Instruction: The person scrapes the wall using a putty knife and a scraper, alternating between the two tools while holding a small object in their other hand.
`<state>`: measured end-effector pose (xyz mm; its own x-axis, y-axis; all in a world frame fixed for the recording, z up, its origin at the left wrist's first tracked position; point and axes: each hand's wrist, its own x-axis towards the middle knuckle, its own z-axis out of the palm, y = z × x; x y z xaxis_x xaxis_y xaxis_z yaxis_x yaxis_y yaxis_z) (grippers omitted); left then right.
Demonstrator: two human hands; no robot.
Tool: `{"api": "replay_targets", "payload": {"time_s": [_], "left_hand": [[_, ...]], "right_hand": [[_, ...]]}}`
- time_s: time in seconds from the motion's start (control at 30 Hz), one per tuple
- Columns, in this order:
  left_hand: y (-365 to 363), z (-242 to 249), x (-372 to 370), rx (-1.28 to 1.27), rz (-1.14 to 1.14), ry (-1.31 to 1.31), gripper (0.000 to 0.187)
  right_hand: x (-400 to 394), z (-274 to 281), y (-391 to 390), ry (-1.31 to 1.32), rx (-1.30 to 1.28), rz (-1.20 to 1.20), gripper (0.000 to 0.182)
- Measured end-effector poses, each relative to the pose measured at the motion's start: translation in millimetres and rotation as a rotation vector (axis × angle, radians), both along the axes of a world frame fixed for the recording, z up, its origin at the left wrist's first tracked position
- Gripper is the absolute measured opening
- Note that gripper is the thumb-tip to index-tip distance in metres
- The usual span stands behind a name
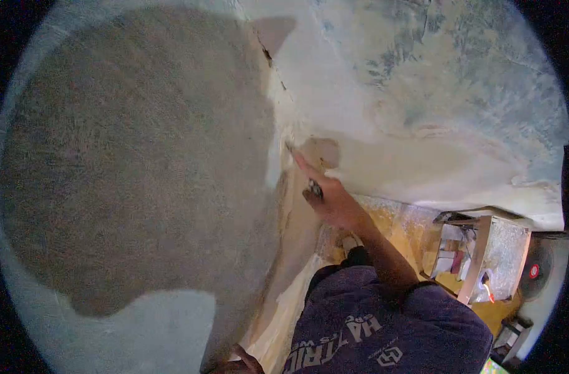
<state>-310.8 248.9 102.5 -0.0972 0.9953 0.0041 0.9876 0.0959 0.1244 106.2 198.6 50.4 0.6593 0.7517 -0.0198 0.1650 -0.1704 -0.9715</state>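
My right hand [334, 196] reaches up to the seam where two plastered wall faces meet. Its index finger is stretched along the seam, and the other fingers are curled round a small hand tool with a dark handle [315, 188]. A thin grey tip lies at the wall just past the finger; the tool's exact kind is not clear. A dark crack [267, 55] runs along the seam above the hand. At the bottom edge my left hand [244, 361] is partly in view near the left wall face, too dark and cut off to show its fingers' grip.
A large shadow covers the left wall face [141, 162]. Patchy pale and blue-green plaster [415, 81] spreads over the right one. Toward the right stands a small table [506, 255] with an orange-handled item on it and papers beneath. Beside it is a round dark object with a red centre [534, 270].
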Motion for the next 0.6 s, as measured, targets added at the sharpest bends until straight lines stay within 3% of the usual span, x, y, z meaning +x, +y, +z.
{"api": "replay_targets", "payload": {"time_s": [0.07,0.17,0.27,0.3,0.33,0.37,0.4,0.47,0.6], "left_hand": [[3,11,12,-0.127,0.024,0.037,0.097],[33,-85,-97,0.429,-0.359,0.443,0.093],[32,-89,-111,0.608,-0.789,1.462,0.094],[32,-95,-116,0.418,-0.637,1.361,0.098],[30,-89,-105,0.383,-0.492,1.034,0.099],[28,-76,-83,0.404,-0.389,0.674,0.1],[23,-61,-60,0.41,-0.354,0.489,0.102],[17,-41,-31,0.423,-0.33,0.347,0.104],[21,-35,-17,0.491,-0.354,0.327,0.11]], "right_hand": [[6,4,-2,-0.008,0.027,-0.002,0.075],[-19,0,-8,0.029,-0.001,0.057,0.075],[-34,15,-12,0.139,-0.111,0.125,0.074],[-20,44,-15,0.26,-0.207,0.177,0.074],[-12,59,-18,0.382,-0.304,0.226,0.073],[-10,55,-19,0.357,-0.263,0.231,0.074],[-7,48,-19,0.324,-0.221,0.234,0.074],[-12,33,-19,0.289,-0.151,0.203,0.073],[-31,17,-2,0.174,0.002,0.059,0.071]]}}
